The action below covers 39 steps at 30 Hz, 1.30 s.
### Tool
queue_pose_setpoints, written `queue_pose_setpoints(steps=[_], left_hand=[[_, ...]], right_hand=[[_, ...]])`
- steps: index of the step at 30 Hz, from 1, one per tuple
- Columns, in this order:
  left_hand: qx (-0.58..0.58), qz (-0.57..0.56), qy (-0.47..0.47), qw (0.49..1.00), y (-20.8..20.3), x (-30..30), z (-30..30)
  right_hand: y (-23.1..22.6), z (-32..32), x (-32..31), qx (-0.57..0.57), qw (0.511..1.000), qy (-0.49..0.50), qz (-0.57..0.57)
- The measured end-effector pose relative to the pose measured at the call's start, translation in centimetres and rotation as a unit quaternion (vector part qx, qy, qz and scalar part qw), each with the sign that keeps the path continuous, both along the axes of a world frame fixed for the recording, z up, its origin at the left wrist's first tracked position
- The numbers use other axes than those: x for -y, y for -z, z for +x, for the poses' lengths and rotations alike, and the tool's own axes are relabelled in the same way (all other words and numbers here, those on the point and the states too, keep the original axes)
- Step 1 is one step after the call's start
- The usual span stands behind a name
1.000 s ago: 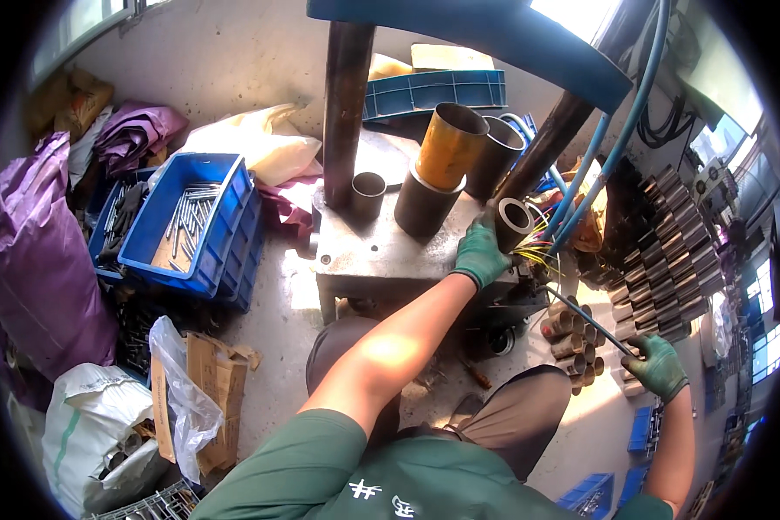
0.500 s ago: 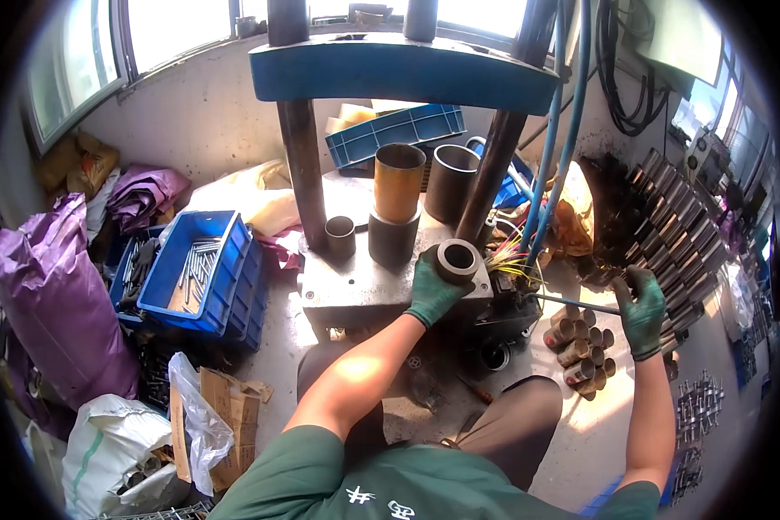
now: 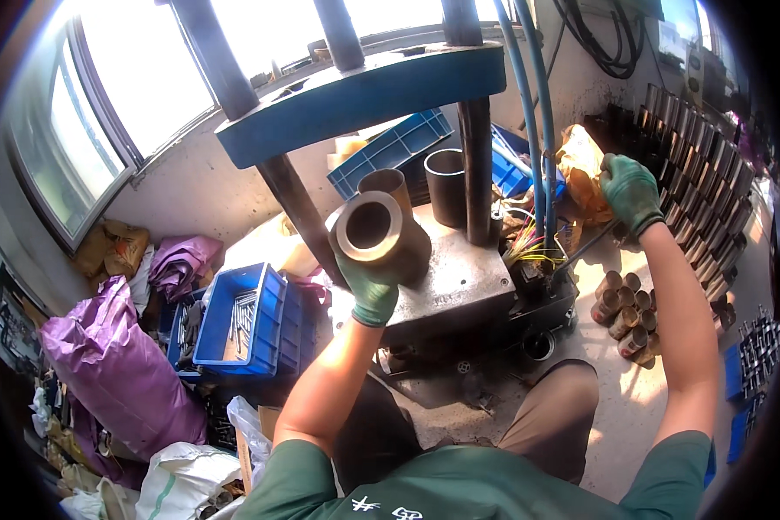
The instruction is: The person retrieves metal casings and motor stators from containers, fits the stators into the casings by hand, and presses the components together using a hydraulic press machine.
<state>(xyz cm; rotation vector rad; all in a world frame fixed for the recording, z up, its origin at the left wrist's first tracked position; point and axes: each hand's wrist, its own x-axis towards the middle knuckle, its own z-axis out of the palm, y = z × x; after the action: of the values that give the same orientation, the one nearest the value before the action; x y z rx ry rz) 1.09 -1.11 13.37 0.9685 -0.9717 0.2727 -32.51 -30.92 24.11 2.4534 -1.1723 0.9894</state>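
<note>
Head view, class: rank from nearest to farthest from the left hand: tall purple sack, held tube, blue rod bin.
1. Held tube, in the left hand.
2. Blue rod bin, left of the hand.
3. Tall purple sack, farther left.

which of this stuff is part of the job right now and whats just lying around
Seemingly part of the job:
tube, held in the left hand
lever, by the right hand
press

Apparently just lying around:
purple sack
blue crate
white sack

Dark tube [image 3: 447,198] on metal table [image 3: 470,284]
</note>
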Motion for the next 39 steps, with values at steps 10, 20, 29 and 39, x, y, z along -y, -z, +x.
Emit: queue_pose_setpoints(steps=[10,20,29,39], left_hand=[[0.014,0.011,-0.062,0.998,-8.5,4.3,6.7],[0.028,0.111,-0.131,0.985,-11.1,9.3,8.6],[-0.074,0.124,-0.128,0.981,-7.0,10.7,11.2],[-0.081,0.122,-0.002,0.989,-2.6,6.8,12.0]], right_hand=[[-1.5,0.7,-3.0,-0.03,0.998,0.02,0.048],[-1.4,0.5,-3.7,-0.04,0.995,0.029,0.09],[-0.4,-1.3,-5.3,-0.036,0.995,0.025,0.085],[3.3,-7.3,-11.0,0.02,0.995,-0.046,0.083]])
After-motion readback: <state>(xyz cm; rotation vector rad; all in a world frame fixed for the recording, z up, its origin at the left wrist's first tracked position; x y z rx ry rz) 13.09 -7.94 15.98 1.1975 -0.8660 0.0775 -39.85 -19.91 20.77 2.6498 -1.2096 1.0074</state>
